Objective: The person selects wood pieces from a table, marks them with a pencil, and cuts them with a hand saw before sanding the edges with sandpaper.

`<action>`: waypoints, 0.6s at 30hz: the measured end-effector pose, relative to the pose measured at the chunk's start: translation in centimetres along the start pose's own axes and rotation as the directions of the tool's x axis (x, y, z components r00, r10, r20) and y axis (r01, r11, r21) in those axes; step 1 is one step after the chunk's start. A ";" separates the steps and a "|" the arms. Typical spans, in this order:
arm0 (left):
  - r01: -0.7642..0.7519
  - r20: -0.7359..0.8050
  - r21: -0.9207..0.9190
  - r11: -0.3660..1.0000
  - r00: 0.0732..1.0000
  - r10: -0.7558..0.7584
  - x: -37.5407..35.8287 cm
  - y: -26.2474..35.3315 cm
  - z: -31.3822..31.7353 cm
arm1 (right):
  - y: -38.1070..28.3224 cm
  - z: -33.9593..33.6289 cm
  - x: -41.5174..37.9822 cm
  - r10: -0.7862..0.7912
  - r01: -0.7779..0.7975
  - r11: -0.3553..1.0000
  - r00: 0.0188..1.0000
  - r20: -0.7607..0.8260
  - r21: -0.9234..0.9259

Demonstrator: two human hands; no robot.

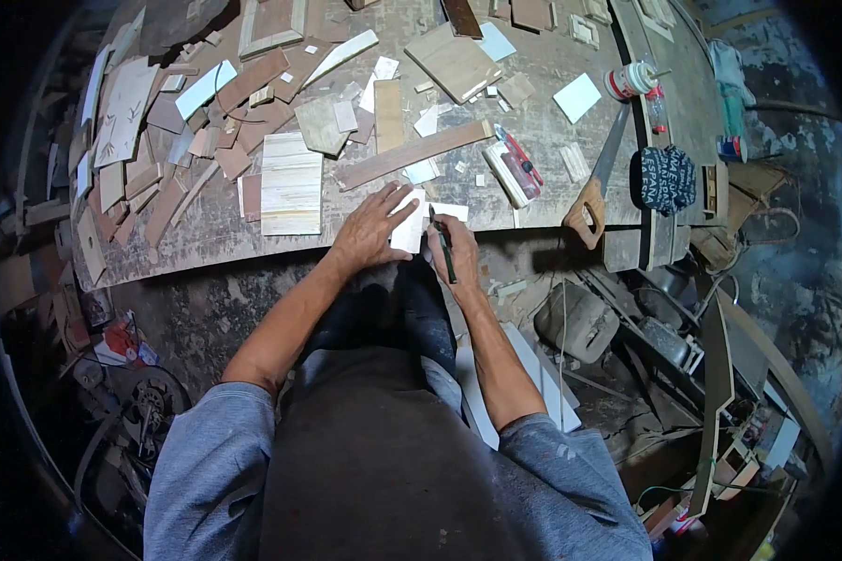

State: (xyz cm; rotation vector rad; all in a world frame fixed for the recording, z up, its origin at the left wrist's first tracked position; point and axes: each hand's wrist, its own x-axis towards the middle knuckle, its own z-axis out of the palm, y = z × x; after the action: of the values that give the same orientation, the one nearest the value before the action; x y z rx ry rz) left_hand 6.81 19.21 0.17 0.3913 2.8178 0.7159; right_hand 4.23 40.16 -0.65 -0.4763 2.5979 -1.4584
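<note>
At the near edge of the workbench, my left hand (372,227) holds a small white rectangular piece (408,227), its fingers across the top and the thumb near the lower end. My right hand (457,249) grips a dark green pencil or pen (445,245), its upper tip close to the right side of that piece. Another small white strip (450,211) lies just beyond the right-hand fingers, partly covered. A long brown wood strip (414,156) rests on the bench beyond both hands.
Wood offcuts crowd the left of the workbench (196,245), with a striped board (292,184) nearer me. To the right lie a red-and-white tool (518,166), a handsaw (587,208), a white tub (631,80) and a dark lettered cloth bundle (664,179). A grey canister (577,321) stands below.
</note>
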 end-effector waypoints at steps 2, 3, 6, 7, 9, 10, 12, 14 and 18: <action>0.001 0.007 -0.003 1.000 1.000 -0.001 0.0 0.0 0.0 | -0.2 0.0 0.2 -0.044 0.044 0.999 0.999 0.007 -0.006; 0.002 0.012 -0.006 1.000 1.000 -0.002 0.0 0.0 0.1 | -0.3 0.1 0.3 -0.065 0.065 0.998 0.998 0.002 -0.012; -0.018 -0.008 -0.011 1.000 1.000 0.018 -0.1 -0.3 0.3 | -0.1 0.3 0.6 -0.121 0.121 0.993 0.993 -0.010 -0.006; -0.015 -0.004 -0.006 1.000 1.000 0.015 -0.1 -0.3 0.3 | -0.2 0.4 0.7 -0.136 0.136 0.991 0.991 -0.012 -0.001; -0.012 0.005 0.004 1.000 1.000 0.012 0.0 -0.2 0.3 | -0.1 0.2 0.9 -0.134 0.134 0.991 0.991 0.013 0.000; -0.019 -0.002 0.007 1.000 1.000 0.019 0.0 -0.3 0.4 | -0.2 0.1 1.0 -0.132 0.133 0.991 0.991 0.025 -0.001; -0.033 -0.016 0.010 0.999 0.999 0.033 -0.1 -0.3 0.5 | -0.4 -0.2 1.1 -0.136 0.138 0.990 0.989 0.051 -0.039; -0.036 -0.016 0.006 0.999 0.999 0.036 -0.2 -0.4 0.7 | -0.7 -0.4 0.6 -0.110 0.113 0.993 0.991 0.076 -0.036; -0.033 -0.044 0.004 0.999 0.998 0.033 -0.2 -0.3 0.6 | -1.2 -1.7 -0.4 -0.052 0.062 0.997 0.984 0.172 -0.054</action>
State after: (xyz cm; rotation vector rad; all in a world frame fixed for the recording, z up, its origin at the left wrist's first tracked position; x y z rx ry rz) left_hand 7.10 19.15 -0.50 0.4288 2.8606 0.7349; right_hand 4.40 41.05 1.28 -0.6578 2.5173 -1.2973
